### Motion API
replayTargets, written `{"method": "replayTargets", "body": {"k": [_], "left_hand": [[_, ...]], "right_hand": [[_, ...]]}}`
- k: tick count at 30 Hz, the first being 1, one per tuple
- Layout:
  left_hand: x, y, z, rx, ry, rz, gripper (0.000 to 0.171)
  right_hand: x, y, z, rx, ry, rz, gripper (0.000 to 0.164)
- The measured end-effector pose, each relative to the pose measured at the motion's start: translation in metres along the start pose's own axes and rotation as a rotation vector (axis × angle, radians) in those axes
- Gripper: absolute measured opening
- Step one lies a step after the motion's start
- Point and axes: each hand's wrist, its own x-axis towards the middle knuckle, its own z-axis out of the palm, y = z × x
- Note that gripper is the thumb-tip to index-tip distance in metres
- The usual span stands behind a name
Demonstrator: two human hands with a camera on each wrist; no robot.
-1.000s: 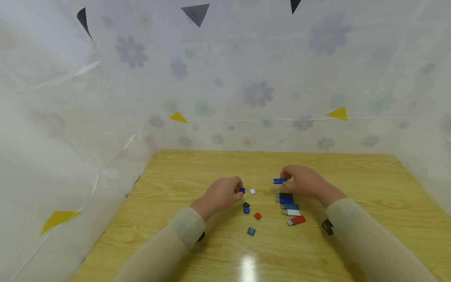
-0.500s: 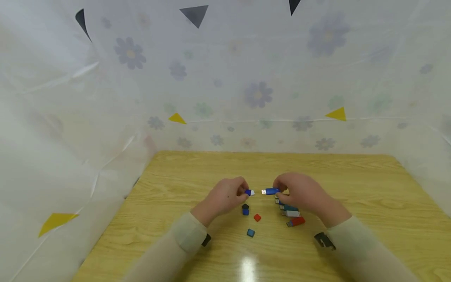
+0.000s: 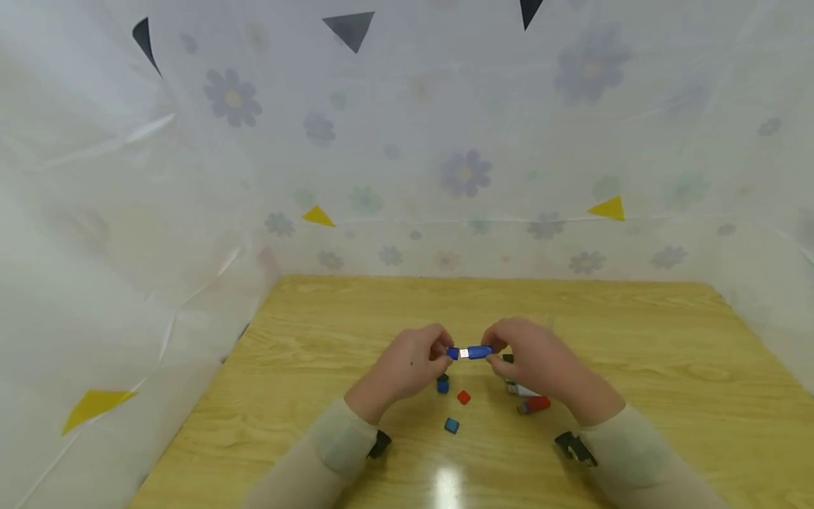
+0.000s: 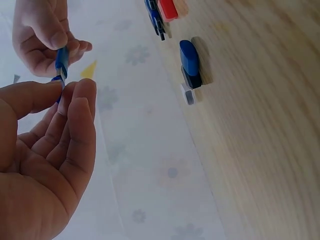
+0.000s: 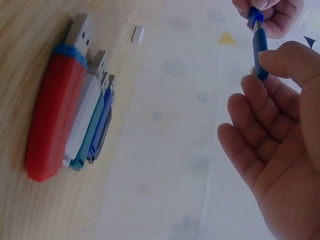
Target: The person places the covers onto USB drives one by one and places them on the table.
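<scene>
My right hand [image 3: 540,357] pinches a blue USB stick [image 3: 480,352] between thumb and fingers, its metal plug pointing left. Opposite it, my left hand [image 3: 403,357] pinches a small blue cap [image 3: 453,353]. Cap and stick are in line above the table, with the cap at the plug's tip and part of the metal still showing between them. In the right wrist view, the thumb presses the blue stick [image 5: 260,55] against the fingertips, while the other fingers are spread. The left wrist view has the cap [image 4: 58,90] mostly hidden by the fingers.
Below the right hand lies a row of uncapped USB sticks, among them a red one [image 5: 55,115], a white one [image 5: 82,117] and a teal one [image 5: 90,135]. Loose caps lie on the wooden table: red [image 3: 463,397], teal [image 3: 451,425], blue [image 3: 443,387], black [image 4: 191,77] and white [image 4: 188,95].
My right hand has brought the blue stick left and nearer, and my left hand has moved slightly right with the cap. The gap between cap and plug has closed up.
</scene>
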Motion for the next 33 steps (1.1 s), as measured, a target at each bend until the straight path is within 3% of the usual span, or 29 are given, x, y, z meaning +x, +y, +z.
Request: {"method": "replayTargets", "body": {"k": [12,18,24,33], "left_hand": [[-0.007,0.009,-0.001,-0.092,0.000,0.004,0.010],[-0.005,0.011,-0.002,-0.127,-0.014,0.020,0.011],[-0.003,0.014,-0.004,-0.161,0.015,0.034,0.012],[-0.005,0.013,-0.003,-0.151,0.047,0.050,0.013]], "right_hand": [[-0.003,-0.007,-0.003,0.007,0.028,-0.032,0.014],[-0.005,-0.011,-0.009,0.074,0.045,-0.008,0.017],[-0.006,-0.011,-0.011,0.121,0.059,0.033,0.026],[-0.008,-0.012,-0.011,0.070,0.100,0.004,0.022]]}}
